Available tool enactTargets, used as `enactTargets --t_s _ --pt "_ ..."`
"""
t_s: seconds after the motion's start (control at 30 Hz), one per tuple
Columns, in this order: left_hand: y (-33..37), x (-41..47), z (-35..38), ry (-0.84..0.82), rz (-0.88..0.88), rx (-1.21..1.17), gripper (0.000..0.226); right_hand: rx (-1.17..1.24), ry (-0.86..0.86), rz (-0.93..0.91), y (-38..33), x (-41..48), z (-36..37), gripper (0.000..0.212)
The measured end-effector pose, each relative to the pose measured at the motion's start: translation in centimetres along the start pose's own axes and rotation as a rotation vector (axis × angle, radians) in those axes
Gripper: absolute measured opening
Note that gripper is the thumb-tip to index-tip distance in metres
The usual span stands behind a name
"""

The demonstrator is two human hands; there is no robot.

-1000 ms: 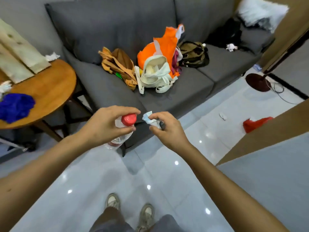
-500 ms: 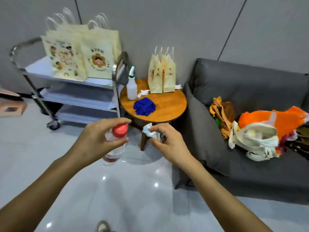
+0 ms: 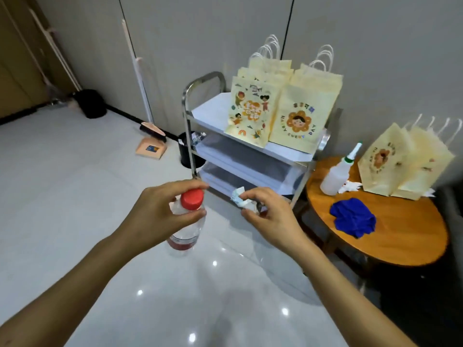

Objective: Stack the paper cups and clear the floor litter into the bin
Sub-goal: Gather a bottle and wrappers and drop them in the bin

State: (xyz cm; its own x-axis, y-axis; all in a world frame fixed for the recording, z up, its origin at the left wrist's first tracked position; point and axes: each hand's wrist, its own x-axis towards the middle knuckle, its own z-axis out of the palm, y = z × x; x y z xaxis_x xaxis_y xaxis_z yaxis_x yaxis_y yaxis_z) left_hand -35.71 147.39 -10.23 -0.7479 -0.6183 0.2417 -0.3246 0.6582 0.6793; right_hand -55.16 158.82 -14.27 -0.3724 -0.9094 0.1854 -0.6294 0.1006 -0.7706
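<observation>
The view swings left across the room. The sofa's heap of bags and the person's shoes drop out of sight. The steel cart with its paper bags, half a second ago up at the left, now stands mid-frame, right behind the left hand with its bottle and the right hand with its crumpled paper. The round table slides from the centre to the right edge. Newly in sight are a small black bin just beside the cart, a broom and dustpan by the wall, and a second dark bin in the far corner.
</observation>
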Motion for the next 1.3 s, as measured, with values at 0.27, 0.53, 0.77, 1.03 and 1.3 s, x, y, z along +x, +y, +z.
enactTargets --t_s 0.27,0.53,0.77,1.03,1.3 --pt "-12.1 10.3 -5.3 0.106 -0.155 -0.009 0.042 0.018 -0.179 -0.046 1.1 18.8 7.4 0.023" --pt "-24.1 23.5 -12.9 0.149 -0.271 0.045 0.042 0.083 -0.256 -0.063 1.1 39.6 14.0 0.022" --pt "-36.4 35.4 -16.7 0.115 -0.294 -0.073 0.036 0.066 -0.258 0.056 3.0 53.9 22.0 0.024" --pt "-54.2 52.8 -22.2 0.057 -0.271 -0.15 0.035 0.074 -0.097 0.333 5.2 69.5 32.7 0.027" --pt "-69.7 68.1 -18.4 0.105 -0.469 -0.264 0.032 0.052 0.005 0.541 12.9 81.8 40.5 0.028"
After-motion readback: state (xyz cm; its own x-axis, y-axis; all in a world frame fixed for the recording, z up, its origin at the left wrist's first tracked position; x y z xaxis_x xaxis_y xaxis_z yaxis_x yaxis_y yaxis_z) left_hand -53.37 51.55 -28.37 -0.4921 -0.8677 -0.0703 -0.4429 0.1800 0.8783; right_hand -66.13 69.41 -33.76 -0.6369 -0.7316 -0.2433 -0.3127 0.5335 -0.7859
